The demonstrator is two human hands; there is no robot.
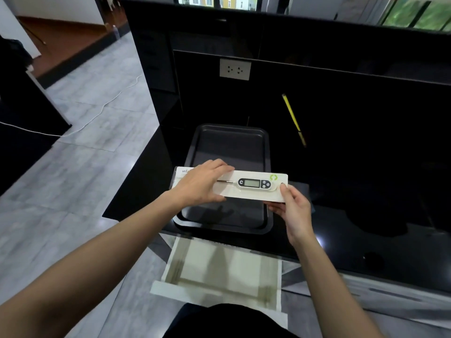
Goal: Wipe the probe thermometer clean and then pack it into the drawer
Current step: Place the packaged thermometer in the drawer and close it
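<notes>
Both hands hold a long white card package (246, 191) level above a dark baking tray (231, 145). From the head camera, the left hand (200, 185) lies over the left part of the package, fingers curled across its far edge and thumb along its near edge, gripping it. The right hand (291, 208) pinches the right end, thumb on top near the corner and fingers underneath.

The probe thermometer (255, 183) lies in the package, its white body with a grey display and dark buttons toward the right end, its thin metal probe running left until the left hand hides it. Whether a clear cover lies over it cannot be told.

The tray rests on a glossy black counter (366, 191), near its front edge. Below that edge a white drawer (219, 272) stands pulled open, just under the hands and toward the person. A yellow stick-like thing (292, 118) lies on the counter beyond and to the right of the tray. A white wall socket (235, 69) sits on the black panel behind. Grey tiled floor (85, 167) spreads to the left, with a white cable (102, 108) across it.
</notes>
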